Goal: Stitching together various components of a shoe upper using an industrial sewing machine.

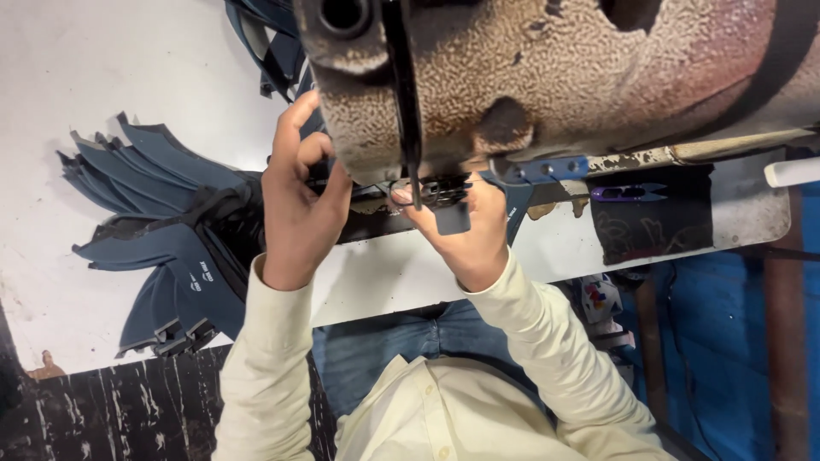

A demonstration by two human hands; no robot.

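Observation:
A worn, rust-speckled sewing machine head (530,77) fills the top of the view. My left hand (295,196) is raised at its left side, fingers curled against a dark blue piece under the machine. My right hand (465,230) pinches the same dark blue piece (451,218) right at the presser foot and needle bar (416,183). Both arms wear cream sleeves. The machine hides the fingertips of both hands and most of the piece.
A fanned stack of dark blue cut pieces with black trim (162,222) lies on the white table (102,68) left of my left hand. Purple thread snips (628,192) rest on a black mat right of the machine. A blue surface lies beyond the table's edge at right.

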